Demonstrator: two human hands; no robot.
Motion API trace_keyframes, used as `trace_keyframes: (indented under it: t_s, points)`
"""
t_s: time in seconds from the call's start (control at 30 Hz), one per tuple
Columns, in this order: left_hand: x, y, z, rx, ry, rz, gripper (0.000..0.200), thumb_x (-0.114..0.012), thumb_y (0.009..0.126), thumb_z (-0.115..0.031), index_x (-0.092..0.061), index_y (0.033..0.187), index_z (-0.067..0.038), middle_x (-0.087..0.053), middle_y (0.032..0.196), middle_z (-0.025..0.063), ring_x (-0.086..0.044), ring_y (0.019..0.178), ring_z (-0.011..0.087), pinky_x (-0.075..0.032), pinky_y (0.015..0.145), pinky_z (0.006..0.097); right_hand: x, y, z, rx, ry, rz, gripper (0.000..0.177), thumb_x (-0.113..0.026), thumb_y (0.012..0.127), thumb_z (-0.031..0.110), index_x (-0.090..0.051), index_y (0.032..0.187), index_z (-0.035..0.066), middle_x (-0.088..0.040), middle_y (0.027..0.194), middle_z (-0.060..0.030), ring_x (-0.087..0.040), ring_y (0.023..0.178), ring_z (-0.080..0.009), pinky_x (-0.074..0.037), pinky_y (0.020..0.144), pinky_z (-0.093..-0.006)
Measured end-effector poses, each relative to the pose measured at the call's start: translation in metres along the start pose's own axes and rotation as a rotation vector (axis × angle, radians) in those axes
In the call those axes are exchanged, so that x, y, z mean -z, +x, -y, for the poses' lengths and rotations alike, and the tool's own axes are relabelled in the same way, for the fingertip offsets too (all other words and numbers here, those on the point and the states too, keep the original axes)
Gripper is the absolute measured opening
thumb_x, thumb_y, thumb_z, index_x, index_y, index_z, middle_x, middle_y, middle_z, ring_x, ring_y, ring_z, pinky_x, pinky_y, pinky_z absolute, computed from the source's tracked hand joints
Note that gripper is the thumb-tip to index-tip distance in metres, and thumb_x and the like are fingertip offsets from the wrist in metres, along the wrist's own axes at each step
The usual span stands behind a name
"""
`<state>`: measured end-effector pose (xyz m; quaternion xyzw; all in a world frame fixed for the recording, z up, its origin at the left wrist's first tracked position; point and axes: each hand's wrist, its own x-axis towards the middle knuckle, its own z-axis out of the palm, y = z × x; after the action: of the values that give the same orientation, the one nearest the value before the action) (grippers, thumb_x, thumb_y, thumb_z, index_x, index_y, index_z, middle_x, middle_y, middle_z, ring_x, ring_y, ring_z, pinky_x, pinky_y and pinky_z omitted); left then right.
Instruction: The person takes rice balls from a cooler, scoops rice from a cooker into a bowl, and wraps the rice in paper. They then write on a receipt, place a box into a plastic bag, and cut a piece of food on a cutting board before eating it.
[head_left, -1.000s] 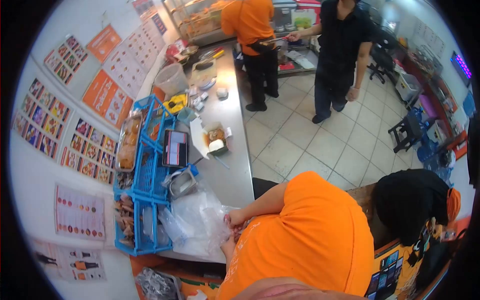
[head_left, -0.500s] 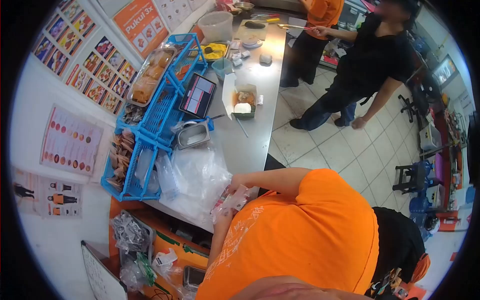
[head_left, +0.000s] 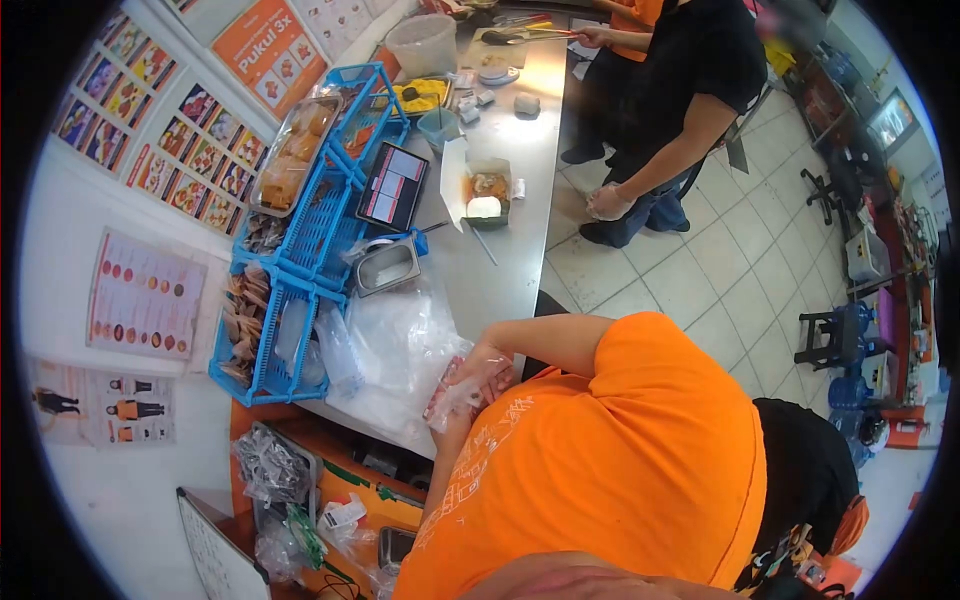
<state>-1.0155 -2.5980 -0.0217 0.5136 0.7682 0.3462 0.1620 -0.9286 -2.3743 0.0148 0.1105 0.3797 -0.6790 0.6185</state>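
Close to my orange shirt, at the counter's near edge, my two hands are together. Thin clear plastic point(head_left: 462, 396), looking like a disposable glove, is wrapped about my left hand point(head_left: 448, 412). My right hand point(head_left: 488, 368) reaches over from the other side, its fingers closed on the plastic and against my left hand. The left fingers are hard to make out under the plastic and the overlap. Just beyond my hands, a stack of clear plastic bags point(head_left: 390, 345) lies on the metal counter point(head_left: 515, 270).
Blue baskets point(head_left: 265, 345) with packets line the wall. Near them are a metal tub point(head_left: 387, 266), a tablet point(head_left: 393, 187) and an open food box point(head_left: 488, 192). A co-worker in black point(head_left: 690, 90) stands by the counter, holding tongs point(head_left: 530, 39).
My right hand has moved over my left, and the clear plastic now lies closer around the left hand. The co-worker has shifted nearer to the counter, a gloved hand now visible.
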Motion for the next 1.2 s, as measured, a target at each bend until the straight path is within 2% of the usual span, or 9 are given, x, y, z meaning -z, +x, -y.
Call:
trace_keyframes:
  t_s: [0.03, 0.13, 0.37, 0.43, 0.5, 0.6, 0.77, 0.87, 1.2]
  points:
    - [-0.010, -0.004, 0.018, 0.194, -0.065, 0.053, 0.019, -0.060, 0.085, -0.017, -0.067, 0.090, 0.000, -0.067, 0.078, 0.0210, -0.065, 0.074, 0.0407, -0.050, 0.066, 0.0504, -0.011, -0.008, -0.005, 0.054, 0.054, -0.100, 0.094, -0.041, 0.084, 0.085, -0.060, 0.125, 0.003, -0.068, 0.112, -0.0100, -0.060, 0.068, -0.0150, -0.046, 0.057, -0.0298]
    - [-0.001, 0.007, -0.018, 0.032, -0.103, -0.104, 0.017, -0.063, 0.085, -0.018, -0.065, 0.087, -0.001, -0.065, 0.073, 0.0198, -0.064, 0.070, 0.0406, -0.050, 0.062, 0.0495, -0.025, -0.018, -0.014, 0.186, 0.189, -0.346, 0.094, -0.048, 0.083, 0.082, -0.061, 0.121, -0.003, -0.069, 0.111, -0.0091, -0.062, 0.067, -0.0188, -0.047, 0.058, -0.0318]
    - [-0.011, 0.003, 0.001, -0.095, 0.212, 0.048, 0.016, -0.066, 0.084, -0.015, -0.062, 0.087, 0.000, -0.067, 0.075, 0.0224, -0.066, 0.072, 0.0411, -0.049, 0.062, 0.0518, -0.043, 0.007, 0.006, 0.102, 0.248, -0.249, 0.076, -0.064, 0.085, 0.062, -0.060, 0.125, -0.003, -0.068, 0.115, -0.0122, -0.066, 0.083, -0.0231, -0.051, 0.068, -0.0364]
    - [-0.026, -0.005, 0.027, 0.274, -0.314, 0.096, 0.024, -0.070, 0.083, -0.020, -0.063, 0.092, 0.000, -0.068, 0.079, 0.0238, -0.068, 0.076, 0.0426, -0.050, 0.065, 0.0503, -0.021, 0.023, 0.004, 0.082, 0.257, -0.242, 0.074, -0.066, 0.086, 0.060, -0.060, 0.125, -0.002, -0.068, 0.115, -0.0126, -0.067, 0.085, -0.0237, -0.052, 0.070, -0.0371]
    - [-0.024, -0.008, 0.016, 0.269, -0.133, 0.081, 0.027, -0.073, 0.081, -0.022, -0.063, 0.094, 0.000, -0.068, 0.080, 0.0236, -0.068, 0.077, 0.0423, -0.051, 0.066, 0.0483, 0.036, 0.062, -0.014, 0.165, -0.986, -0.483, 0.052, -0.069, 0.082, 0.031, -0.064, 0.121, -0.004, -0.068, 0.116, -0.0178, -0.066, 0.104, -0.0273, -0.052, 0.085, -0.0392]
    - [-0.021, -0.009, -0.007, 0.224, -0.143, 0.042, 0.027, -0.075, 0.078, -0.019, -0.062, 0.093, 0.000, -0.068, 0.080, 0.0227, -0.068, 0.077, 0.0416, -0.051, 0.066, 0.0450, -0.040, 0.040, -0.014, 0.310, -0.401, -0.972, 0.043, -0.060, 0.080, 0.020, -0.068, 0.113, -0.006, -0.068, 0.116, -0.0229, -0.065, 0.110, -0.0342, -0.051, 0.092, -0.0426]
    - [-0.028, -0.002, -0.027, 0.231, -0.413, -0.160, 0.019, -0.071, 0.076, -0.010, -0.061, 0.089, 0.000, -0.067, 0.076, 0.0200, -0.066, 0.072, 0.0388, -0.049, 0.063, 0.0438, -0.040, 0.051, -0.029, 0.411, -0.095, -1.160, 0.070, -0.049, 0.092, 0.059, -0.071, 0.108, -0.005, -0.067, 0.113, -0.0294, -0.064, 0.109, -0.0409, -0.049, 0.094, -0.0467]
    - [-0.017, -0.008, -0.040, 0.282, -0.035, -0.071, 0.016, -0.070, 0.077, -0.009, -0.060, 0.085, 0.000, -0.064, 0.071, 0.0176, -0.064, 0.066, 0.0376, -0.048, 0.061, 0.0440, -0.024, 0.063, -0.029, 0.354, -0.300, -1.280, 0.061, -0.052, 0.091, 0.055, -0.073, 0.102, -0.001, -0.069, 0.106, -0.0278, -0.067, 0.101, -0.0398, -0.052, 0.090, -0.0451]
    - [-0.019, -0.023, -0.014, 0.402, -0.360, -0.037, 0.008, -0.065, 0.088, -0.003, -0.061, 0.092, 0.003, -0.069, 0.075, 0.0131, -0.069, 0.066, 0.0187, -0.052, 0.058, 0.0331, 0.020, 0.107, -0.001, 0.361, -0.615, -1.282, 0.036, -0.073, 0.070, 0.029, -0.076, 0.097, 0.006, -0.072, 0.096, -0.0207, -0.070, 0.088, -0.0352, -0.056, 0.079, -0.0420]
